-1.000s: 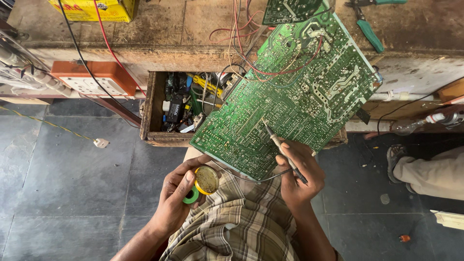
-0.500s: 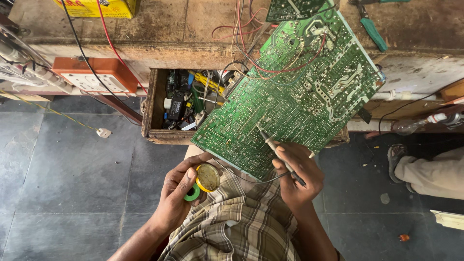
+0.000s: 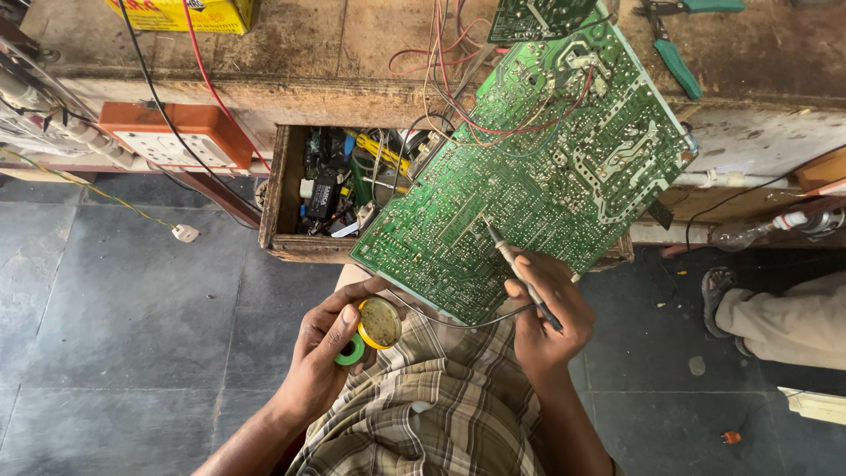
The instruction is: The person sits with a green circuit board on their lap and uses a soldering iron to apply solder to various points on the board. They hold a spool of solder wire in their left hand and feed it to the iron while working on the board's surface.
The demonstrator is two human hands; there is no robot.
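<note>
While board (image 3: 529,194) leans, iron (image 3: 520,273) tip touches; drawer (image 3: 335,189) clutter indistinct.

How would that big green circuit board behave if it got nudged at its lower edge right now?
The circuit board looks stiff and thin, so it would likely pivot as one piece rather than bend. It leans tilted against the workbench, so it may slide. Red wires run to it and could tug back.

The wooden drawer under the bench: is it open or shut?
Open: the wooden drawer is pulled out, exposing parts and wires inside.
</note>
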